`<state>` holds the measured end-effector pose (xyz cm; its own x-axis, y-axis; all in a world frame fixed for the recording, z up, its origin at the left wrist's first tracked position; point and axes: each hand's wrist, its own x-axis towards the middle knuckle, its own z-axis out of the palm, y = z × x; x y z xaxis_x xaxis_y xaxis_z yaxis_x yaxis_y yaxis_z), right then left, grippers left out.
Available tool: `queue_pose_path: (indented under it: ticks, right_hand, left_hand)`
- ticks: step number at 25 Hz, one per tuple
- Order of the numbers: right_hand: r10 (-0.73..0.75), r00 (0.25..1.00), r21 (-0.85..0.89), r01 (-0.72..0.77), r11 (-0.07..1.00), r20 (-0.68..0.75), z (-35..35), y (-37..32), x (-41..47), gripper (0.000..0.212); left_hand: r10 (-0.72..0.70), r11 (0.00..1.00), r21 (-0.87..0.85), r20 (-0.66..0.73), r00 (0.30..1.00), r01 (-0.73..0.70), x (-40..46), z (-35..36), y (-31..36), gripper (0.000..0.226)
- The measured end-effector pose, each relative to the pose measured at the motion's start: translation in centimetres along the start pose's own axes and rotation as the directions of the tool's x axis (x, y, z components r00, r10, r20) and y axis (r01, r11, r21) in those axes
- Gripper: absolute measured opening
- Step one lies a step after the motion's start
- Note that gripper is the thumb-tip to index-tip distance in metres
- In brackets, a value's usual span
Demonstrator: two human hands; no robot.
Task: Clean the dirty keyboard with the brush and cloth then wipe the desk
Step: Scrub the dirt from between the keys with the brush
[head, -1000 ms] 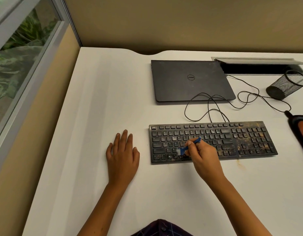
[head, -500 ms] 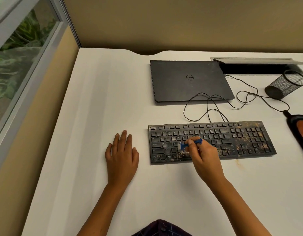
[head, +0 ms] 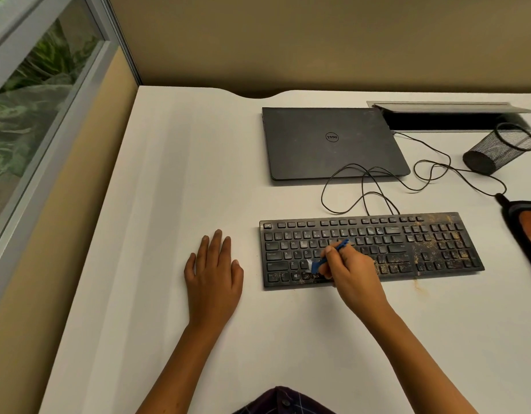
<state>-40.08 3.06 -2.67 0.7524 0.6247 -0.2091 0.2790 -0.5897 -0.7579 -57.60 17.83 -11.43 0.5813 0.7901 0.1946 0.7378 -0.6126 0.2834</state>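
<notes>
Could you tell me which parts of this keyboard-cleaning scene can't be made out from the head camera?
- Keys beneath the right hand: hidden by the hand gripping the brush.
- Cloth: cut off by the right edge.
- Keyboard legends: too small, partly under dirt.
- Cable far end: not traceable.

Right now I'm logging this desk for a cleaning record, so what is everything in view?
keyboard: one, black, dirt-speckled, desk centre
brush: one, blue, on keyboard's lower left keys
cloth: one, orange with dark edging, right edge
laptop: one, dark grey, closed, behind keyboard
cable: one, black, looped
pen cup: one, black mesh, tipped over
desk: one, white
left hand: flat on desk
right hand: grips brush
</notes>
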Motion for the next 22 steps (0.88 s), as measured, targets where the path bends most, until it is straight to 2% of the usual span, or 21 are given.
queue_pose_path:
  ticks: [6, 10, 14, 19, 22]
  right_hand:
    - [0.043, 0.997, 0.111, -0.036, 0.993, -0.065, -0.19, -0.33, 0.46, 0.031]
    - [0.023, 0.999, 0.002, -0.023, 1.000, 0.025, -0.27, -0.53, 0.59, 0.032]
    - [-0.003, 0.998, 0.056, 0.006, 0.998, -0.060, -0.52, -0.49, 0.75, 0.033]
    - [-0.022, 0.999, -0.048, 0.024, 0.999, 0.039, -0.37, -0.47, 0.78, 0.032]
    - [-0.049, 0.998, -0.022, 0.048, 0.999, -0.026, -0.76, -0.56, 0.95, 0.034]
  left_hand:
    - [-0.007, 1.000, 0.000, 0.015, 1.000, 0.007, 0.01, -0.01, -0.04, 0.052]
    - [-0.006, 1.000, 0.002, 0.022, 1.000, 0.006, 0.05, 0.01, -0.02, 0.052]
    - [-0.005, 1.000, 0.004, 0.023, 1.000, 0.005, 0.06, -0.08, 0.03, 0.052]
    - [-0.008, 1.000, 0.000, 0.014, 1.000, 0.008, 0.05, -0.16, 0.13, 0.052]
    - [-0.004, 1.000, 0.002, 0.016, 1.000, 0.004, 0.01, -0.15, 0.11, 0.052]
